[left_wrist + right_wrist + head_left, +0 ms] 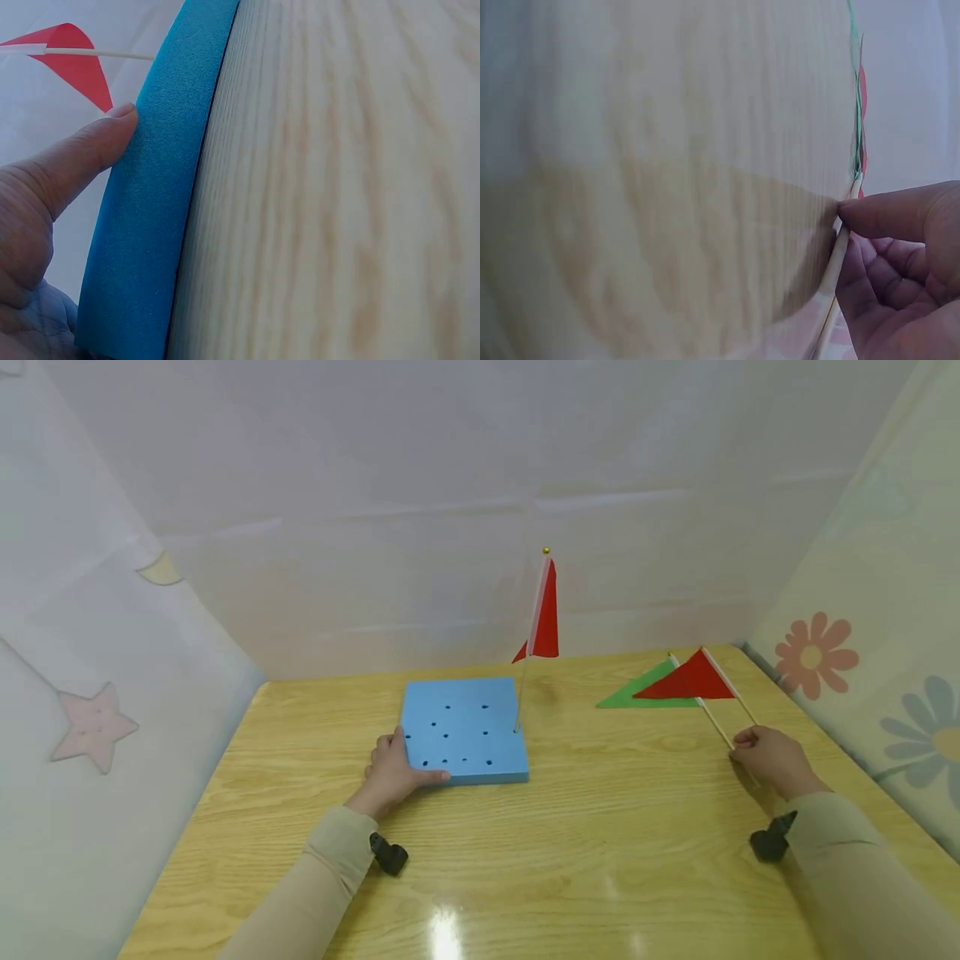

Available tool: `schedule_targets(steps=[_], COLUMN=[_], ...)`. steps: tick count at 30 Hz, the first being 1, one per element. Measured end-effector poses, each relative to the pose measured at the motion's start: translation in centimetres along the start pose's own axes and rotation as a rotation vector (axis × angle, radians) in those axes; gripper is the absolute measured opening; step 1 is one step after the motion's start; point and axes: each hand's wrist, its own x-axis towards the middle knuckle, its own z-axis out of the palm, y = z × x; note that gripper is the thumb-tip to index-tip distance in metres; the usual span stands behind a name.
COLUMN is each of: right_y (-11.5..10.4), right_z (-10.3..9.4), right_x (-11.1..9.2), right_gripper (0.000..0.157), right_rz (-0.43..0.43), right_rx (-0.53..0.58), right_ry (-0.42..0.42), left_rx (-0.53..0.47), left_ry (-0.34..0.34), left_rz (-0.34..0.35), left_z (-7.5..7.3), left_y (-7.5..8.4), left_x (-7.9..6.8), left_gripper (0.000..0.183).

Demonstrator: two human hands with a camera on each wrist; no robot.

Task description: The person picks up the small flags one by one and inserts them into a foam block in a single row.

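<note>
My left hand (393, 772) grips the front left corner of a blue foam block (465, 714), its thumb along the front edge. The block's top has several small holes. A red pennant flag (547, 610) stands upright on a thin stick in a hole near the block's right edge. On the right, a green flag (637, 689) lies partly beneath another red flag (686, 681). My right hand (776, 760) pinches a thin stick (838, 259), seemingly the green flag's, low against the table. The red flag's stick runs to the same hand; whether it is held too, I cannot tell.
The wooden table (570, 843) has pale cloth walls (405, 568) at the back and both sides. The right wall (915, 635) stands close beside the right hand and the lying flags. Wood surface lies between the block and those flags.
</note>
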Motion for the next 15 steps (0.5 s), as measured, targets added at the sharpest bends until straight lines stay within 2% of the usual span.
schedule_targets(steps=[4, 8, 13, 15], right_y=[0.0, 0.0, -0.3, -0.6], right_z=[-0.1, 0.2, 0.7, 0.9], right_x=[0.0, -0.4, -1.2, -1.3], right_gripper=[0.032, 0.035, 0.043, 0.047], right_rz=[-0.003, -0.005, 0.01, 0.018], right_rx=[-0.013, 0.024, 0.129, 0.24], right_ry=[-0.007, -0.004, -0.03, -0.056], left_rx=[-0.009, -0.007, 0.003, 0.007], left_ry=[-0.008, -0.015, -0.026, -0.025], left_rz=[-0.001, -0.002, 0.001, 0.007], left_z=[0.2, 0.3, 0.4, 0.4], left_y=[0.0, -0.2, -0.3, -0.2], left_x=[0.1, 0.0, 0.0, 0.0], left_gripper=[0.13, 0.129, 0.13, 0.13])
